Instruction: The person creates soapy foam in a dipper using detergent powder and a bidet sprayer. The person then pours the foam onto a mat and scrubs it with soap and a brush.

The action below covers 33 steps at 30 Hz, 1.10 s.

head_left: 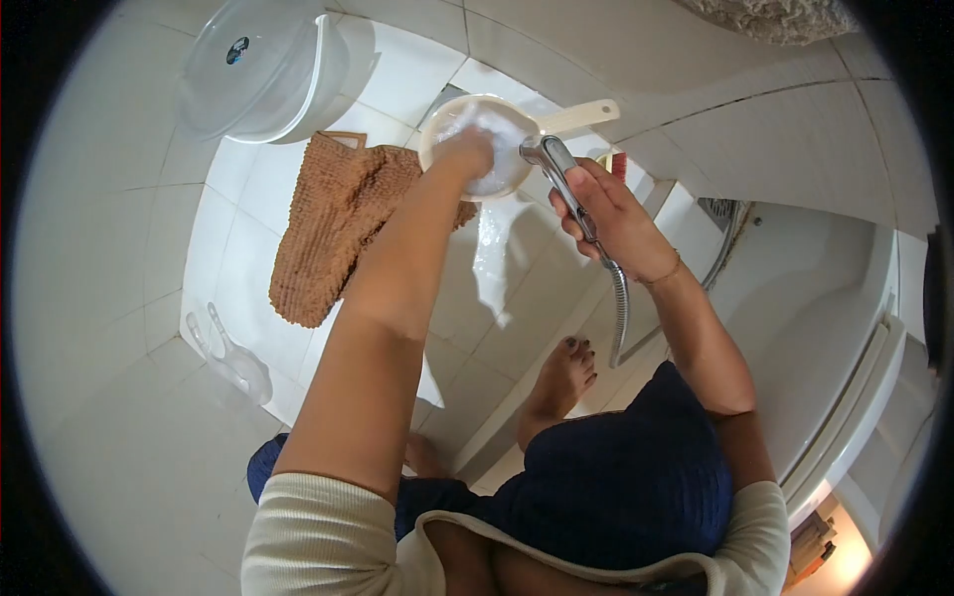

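Note:
My left hand (471, 154) reaches down into a cream plastic dipper (584, 116) holding sudsy water; its fingers are hidden and blurred there. My right hand (618, 221) is wrapped around a chrome handheld shower sprayer (564, 179). The sprayer's head sits at the dipper's right rim, just below the handle, and its metal hose (621, 308) hangs beneath my right wrist. Under and left of my left forearm, a brown shaggy bath mat (323, 233) lies crumpled on the white tiled floor (248, 214). A wet streak shines on the tiles below the dipper.
A clear plastic tub (333, 74) stands at the upper left. Lower down on that side is a clear plastic scoop-like item (238, 368) by the wall. Something with red bristles (619, 166) shows behind my right hand. A low raised ledge (507, 412) crosses the floor near my foot (564, 382).

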### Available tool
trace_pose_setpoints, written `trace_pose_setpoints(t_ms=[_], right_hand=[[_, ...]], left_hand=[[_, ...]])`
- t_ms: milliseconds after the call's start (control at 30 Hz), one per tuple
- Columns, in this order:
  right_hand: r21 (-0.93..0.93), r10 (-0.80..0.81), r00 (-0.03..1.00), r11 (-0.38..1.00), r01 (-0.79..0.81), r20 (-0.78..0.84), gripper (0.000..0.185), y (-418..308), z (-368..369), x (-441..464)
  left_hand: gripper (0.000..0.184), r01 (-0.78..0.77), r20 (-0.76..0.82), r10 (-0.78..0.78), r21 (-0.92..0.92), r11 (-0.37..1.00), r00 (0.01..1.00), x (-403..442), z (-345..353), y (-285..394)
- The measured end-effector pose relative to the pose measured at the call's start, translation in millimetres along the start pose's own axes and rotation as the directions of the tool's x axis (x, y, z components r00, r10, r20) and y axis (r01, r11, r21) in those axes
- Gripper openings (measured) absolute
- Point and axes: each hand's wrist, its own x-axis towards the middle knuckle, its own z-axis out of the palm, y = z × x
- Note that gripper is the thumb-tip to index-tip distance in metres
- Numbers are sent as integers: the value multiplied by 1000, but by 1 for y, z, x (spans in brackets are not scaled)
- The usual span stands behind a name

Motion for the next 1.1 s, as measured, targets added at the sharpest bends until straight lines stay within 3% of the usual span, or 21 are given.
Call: trace_pose_setpoints(t_ms=[33, 67, 133, 167, 200, 267, 333, 433, 533, 633, 667, 700, 733, 767, 833, 867, 900, 933, 967, 1067, 1100], right_hand=[[-9, 5, 1000, 1000, -5, 9, 37, 1, -1, 0], [-9, 12, 1000, 1000, -12, 8, 37, 1, -1, -2], [-26, 26, 1000, 999, -26, -6, 38, -5, 1, -3], [-26, 26, 1000, 999, -27, -5, 38, -4, 1, -3], [-24, 6, 1000, 1000, -6, 3, 38, -4, 0, -2], [-16, -7, 1000, 1000, 7, 8, 38, 0, -2, -4], [6, -9, 1000, 1000, 9, 9, 38, 0, -3, -3], [-4, -18, 1000, 1000, 18, 3, 37, -4, 0, -5], [-30, -2, 1000, 1000, 2, 1, 35, -1, -1, -3], [-14, -33, 999, 999, 33, 12, 34, -2, 0, -6], [-4, -34, 999, 999, 34, 11, 34, -3, 1, -9], [1, -38, 999, 999, 38, 7, 33, -5, 1, -11], [4, -35, 999, 999, 35, 8, 33, -8, 3, -14], [5, -38, 999, 999, 38, 14, 33, -10, 4, -15], [-1, -33, 998, 999, 33, 45, 31, -12, 8, -19], [-5, -35, 998, 999, 35, 47, 31, -13, 11, -21], [-16, -23, 998, 1000, 24, 56, 30, -14, 15, -24], [-29, -14, 998, 999, 16, 68, 29, -15, 20, -25], [-34, -13, 997, 999, 16, 79, 29, -8, 18, -23], [-359, -215, 974, 916, 178, -65, 28, -3, 18, -21], [-181, -168, 982, 972, 150, -89, 28, -14, 17, -28]], left_hand=[[37, -108, 285, 39, 230, 967, 958, 8, -4, -5], [37, -109, 291, 40, 225, 968, 956, 9, 3, -5], [37, -164, 480, 90, 114, 980, 873, 10, 4, -5], [41, -120, 224, 75, 194, 974, 972, 11, 8, -13], [41, -119, 222, 75, 193, 974, 972, 16, 8, -12], [43, -201, 543, 92, 145, 969, 834, -3, -20, 14], [42, -179, 489, 92, 135, 975, 867, 13, 5, -1], [36, -36, 279, -4, 137, 990, 960, 20, 27, -12], [36, 126, 304, -79, -138, 982, 950, -11, -1, 5], [32, -112, 159, 145, -199, 974, 977, -27, -23, 14], [32, -111, 165, 143, -191, 975, 976, -38, -25, 10], [31, -256, -362, 211, -81, 963, 908, -54, -29, 1], [31, -322, -775, 267, 86, 943, 573, -67, -29, -4], [31, -317, -776, 265, 89, 944, 573, -71, -20, -10], [30, -131, -873, -93, -176, 976, 478, -85, -3, -15], [30, -130, -875, -95, -177, 976, 474, -88, -3, -16], [30, -47, -647, -303, -465, 884, 700, -89, -1, -14], [30, 111, -319, -432, -683, 722, 844, -92, -2, -11], [26, 7, -385, -404, -716, 698, 830, -89, 4, -10], [29, -10, -351, -339, -708, 706, 873, -80, 10, -7], [29, -9, -351, -345, -713, 701, 871, -80, 12, -6]])
